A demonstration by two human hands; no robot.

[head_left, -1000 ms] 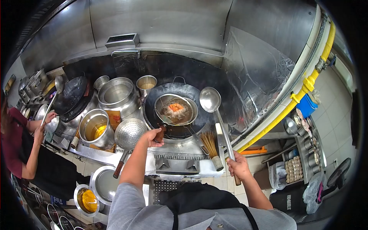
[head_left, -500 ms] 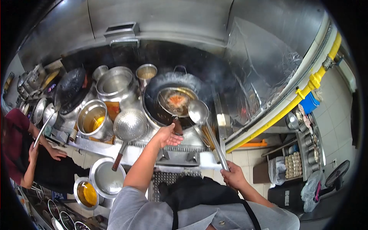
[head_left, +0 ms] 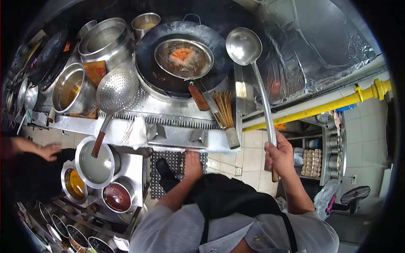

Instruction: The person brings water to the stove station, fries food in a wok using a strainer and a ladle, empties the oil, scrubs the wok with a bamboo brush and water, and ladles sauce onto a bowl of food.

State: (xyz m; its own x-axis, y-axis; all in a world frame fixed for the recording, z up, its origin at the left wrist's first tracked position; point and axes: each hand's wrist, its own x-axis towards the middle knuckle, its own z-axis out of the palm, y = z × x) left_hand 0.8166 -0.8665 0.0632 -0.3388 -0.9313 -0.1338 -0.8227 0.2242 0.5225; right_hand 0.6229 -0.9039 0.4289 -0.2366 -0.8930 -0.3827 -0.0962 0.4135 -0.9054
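Observation:
My right hand (head_left: 279, 157) is closed round the lower handle of a long metal ladle (head_left: 244, 46), its bowl raised to the right of the wok. My left hand (head_left: 193, 165) is low at the stove's front edge, fingers stretched forward; the fingertips are hard to make out. In the dark wok (head_left: 145, 61) sits a round strainer (head_left: 162, 63) with a wooden handle (head_left: 198, 96) resting over the rim. An orange piece of food (head_left: 181, 54) lies in the bubbling liquid inside it. A bamboo brush (head_left: 225, 114) leans beside that handle.
A perforated skimmer (head_left: 117, 90) lies left of the wok, near metal pots (head_left: 69, 90). Below are bowls of pale liquid (head_left: 95, 162), yellow oil (head_left: 75, 185) and red sauce (head_left: 117, 197). A yellow pipe (head_left: 312, 111) runs right. A co-worker's hand (head_left: 49, 152) is at left.
My left hand has left the strainer handle and dropped to the stove's front edge. My right hand has lifted the ladle up and right, away from the wok. The view has tilted down.

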